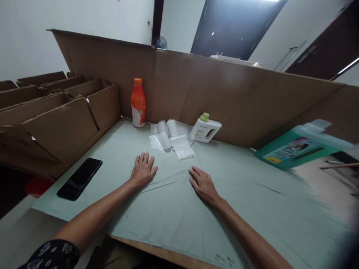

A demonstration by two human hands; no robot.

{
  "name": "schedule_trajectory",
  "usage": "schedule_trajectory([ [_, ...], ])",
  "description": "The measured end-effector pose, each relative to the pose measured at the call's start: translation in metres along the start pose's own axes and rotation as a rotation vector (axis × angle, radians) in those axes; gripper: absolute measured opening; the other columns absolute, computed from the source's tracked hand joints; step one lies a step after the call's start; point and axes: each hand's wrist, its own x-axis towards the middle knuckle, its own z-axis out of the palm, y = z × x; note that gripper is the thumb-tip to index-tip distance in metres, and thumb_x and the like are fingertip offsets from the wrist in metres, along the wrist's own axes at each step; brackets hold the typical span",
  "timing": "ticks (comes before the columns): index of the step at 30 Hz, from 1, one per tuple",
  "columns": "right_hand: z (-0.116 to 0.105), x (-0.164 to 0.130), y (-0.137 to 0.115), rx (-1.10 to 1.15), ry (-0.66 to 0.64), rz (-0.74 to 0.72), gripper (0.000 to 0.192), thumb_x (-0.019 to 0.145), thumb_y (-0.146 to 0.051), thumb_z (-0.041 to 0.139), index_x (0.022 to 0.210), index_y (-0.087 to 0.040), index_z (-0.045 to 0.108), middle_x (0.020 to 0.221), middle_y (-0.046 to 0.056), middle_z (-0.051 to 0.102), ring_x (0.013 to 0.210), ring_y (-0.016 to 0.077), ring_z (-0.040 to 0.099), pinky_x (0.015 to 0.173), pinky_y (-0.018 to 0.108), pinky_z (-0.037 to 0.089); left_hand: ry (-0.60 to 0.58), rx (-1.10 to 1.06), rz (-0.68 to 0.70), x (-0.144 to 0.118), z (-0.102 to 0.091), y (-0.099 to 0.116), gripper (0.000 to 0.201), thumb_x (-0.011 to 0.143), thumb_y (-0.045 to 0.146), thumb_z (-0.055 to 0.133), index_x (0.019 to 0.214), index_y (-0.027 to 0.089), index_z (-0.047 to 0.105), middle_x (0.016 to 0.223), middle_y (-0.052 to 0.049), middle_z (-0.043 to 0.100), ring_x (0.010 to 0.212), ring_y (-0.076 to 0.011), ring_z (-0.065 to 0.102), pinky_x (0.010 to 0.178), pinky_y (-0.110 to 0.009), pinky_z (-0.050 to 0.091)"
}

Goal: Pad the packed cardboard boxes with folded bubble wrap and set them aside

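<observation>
My left hand (143, 170) lies flat, palm down, on the pale green cloth (252, 201) that covers the table. My right hand (203, 184) rests flat on the same cloth a little to the right. Neither hand holds anything, and the fingers of both are spread. Just beyond the hands lies a heap of bubble wrap pieces (171, 139). Behind it an orange bottle (138, 102) stands upright, and a small white jug with a green cap (206, 128) sits to the right.
A black phone (80, 178) lies at the cloth's left edge. Open cardboard boxes (56, 119) are stacked on the left. A tall cardboard wall (238, 101) runs along the back. A teal box (300, 145) sits at the right.
</observation>
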Motion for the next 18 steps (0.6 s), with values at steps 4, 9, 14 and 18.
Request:
schedule_trajectory([
  [4, -0.01, 0.035, 0.0, 0.005, -0.027, 0.041, 0.044, 0.097, -0.031, 0.048, 0.138, -0.018, 0.059, 0.154, 0.017, 0.047, 0.132, 0.0307, 0.051, 0.104, 0.046, 0.042, -0.015, 0.025, -0.001, -0.001, -0.003, 0.001, 0.059, 0.099, 0.046, 0.043, 0.148, 0.015, 0.047, 0.159, -0.019, 0.038, 0.15, -0.039, 0.028, 0.121, -0.054, 0.019],
  [9, -0.008, 0.1, -0.02, -0.023, -0.086, 0.056, 0.045, 0.097, -0.032, 0.051, 0.14, -0.022, 0.057, 0.155, 0.016, 0.045, 0.129, 0.0341, 0.05, 0.101, 0.047, 0.042, -0.018, 0.047, 0.005, -0.001, -0.003, 0.002, 0.058, 0.099, 0.044, 0.043, 0.149, 0.013, 0.046, 0.159, -0.022, 0.037, 0.149, -0.0408, 0.029, 0.121, -0.055, 0.02],
  [14, -0.003, 0.147, -0.044, -0.014, -0.091, 0.055, 0.042, 0.099, -0.035, 0.048, 0.138, -0.022, 0.059, 0.148, 0.015, 0.052, 0.119, 0.0327, 0.056, 0.098, 0.044, 0.044, 0.004, 0.079, 0.023, -0.001, -0.001, 0.003, 0.058, 0.098, 0.045, 0.046, 0.148, 0.014, 0.048, 0.157, -0.022, 0.04, 0.148, -0.0414, 0.032, 0.12, -0.056, 0.023],
  [18, -0.012, 0.153, -0.041, 0.063, -0.032, 0.077, 0.042, 0.099, -0.037, 0.049, 0.135, -0.02, 0.062, 0.143, 0.015, 0.057, 0.117, 0.0322, 0.058, 0.097, 0.045, 0.044, 0.002, 0.069, 0.048, -0.002, -0.001, 0.0, 0.056, 0.098, 0.043, 0.048, 0.145, 0.013, 0.05, 0.156, -0.024, 0.04, 0.147, -0.0423, 0.032, 0.119, -0.058, 0.024],
])
